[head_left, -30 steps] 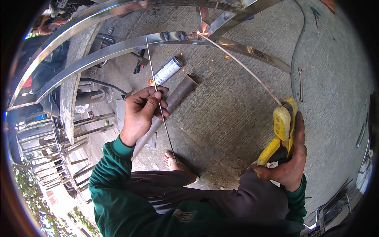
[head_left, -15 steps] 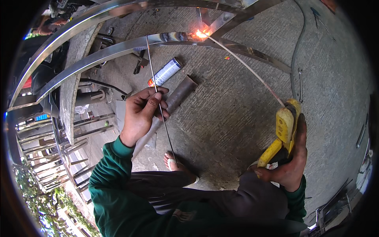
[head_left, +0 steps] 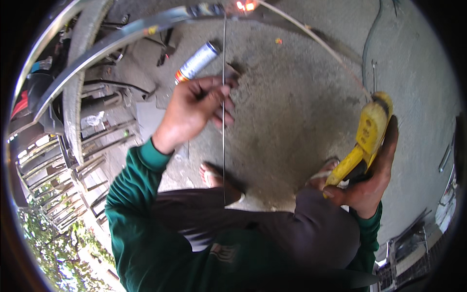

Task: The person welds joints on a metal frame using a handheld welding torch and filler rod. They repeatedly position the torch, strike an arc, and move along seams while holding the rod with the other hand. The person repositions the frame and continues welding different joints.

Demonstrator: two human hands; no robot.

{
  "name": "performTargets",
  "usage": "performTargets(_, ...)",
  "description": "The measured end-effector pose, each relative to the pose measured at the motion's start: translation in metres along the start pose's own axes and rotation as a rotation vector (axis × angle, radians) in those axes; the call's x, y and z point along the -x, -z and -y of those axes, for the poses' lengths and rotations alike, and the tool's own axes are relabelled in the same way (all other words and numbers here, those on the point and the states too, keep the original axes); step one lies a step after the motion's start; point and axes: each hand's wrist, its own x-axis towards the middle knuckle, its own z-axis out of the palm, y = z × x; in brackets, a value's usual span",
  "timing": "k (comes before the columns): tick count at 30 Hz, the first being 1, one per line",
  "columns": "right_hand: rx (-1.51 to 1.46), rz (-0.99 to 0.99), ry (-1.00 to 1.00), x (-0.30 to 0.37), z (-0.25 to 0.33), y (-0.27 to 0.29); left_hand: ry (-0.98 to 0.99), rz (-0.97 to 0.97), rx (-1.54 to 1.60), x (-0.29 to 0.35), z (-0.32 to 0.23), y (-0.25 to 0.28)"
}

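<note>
My left hand point(head_left: 190, 111) pinches a thin bare metal rod point(head_left: 224, 155) between thumb and fingers. The rod stands nearly vertical in the picture, its upper end by the curved metal bar point(head_left: 124, 36). My right hand point(head_left: 377, 182) is wrapped round a yellow welding electrode holder point(head_left: 368, 129). From its jaw a long welding electrode point(head_left: 318, 43) slants up and left, its tip close to an orange-hot spot point(head_left: 246, 6) on the metalwork at the top edge. Dark weld marks show on the bar left of that spot.
A blue-and-white can point(head_left: 198, 61) lies on the concrete floor beyond my left hand, with a mostly hidden pipe beside it. A cable point(head_left: 367, 44) and a wrench point(head_left: 374, 75) lie at the right. Metal railings point(head_left: 53, 170) stand at the left.
The view has shifted, so the metalwork sits higher. The glow has shrunk from a bright sparking arc to a small orange spot. My left hand's rod has turned more upright and its hand shifted right.
</note>
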Motion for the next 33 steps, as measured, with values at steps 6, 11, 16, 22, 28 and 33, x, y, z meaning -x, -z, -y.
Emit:
performTargets(6, -0.018, -0.004, 0.006, 0.008, -0.010, 0.004, -0.018, 0.053, -0.015, -0.018, -0.004, -0.014)
performTargets(11, 0.007, 0.045, -0.012, 0.008, -0.005, 0.012, 0.004, 0.067, 0.076, -0.027, -0.009, -0.023)
performTargets(16, 0.052, 0.088, -0.074, 0.010, -0.001, 0.014, 0.029, 0.078, 0.121, -0.031, -0.009, -0.029)
performTargets(22, -0.027, 0.061, -0.063, 0.010, -0.004, 0.014, 0.005, 0.076, 0.105, -0.033, -0.010, -0.031)
performTargets(28, 0.004, 0.084, -0.073, 0.007, -0.003, 0.015, 0.018, 0.055, 0.123, -0.036, -0.011, -0.028)
performTargets(33, 0.011, 0.100, -0.075, 0.007, -0.003, 0.015, 0.021, 0.080, 0.110, -0.036, -0.010, -0.025)
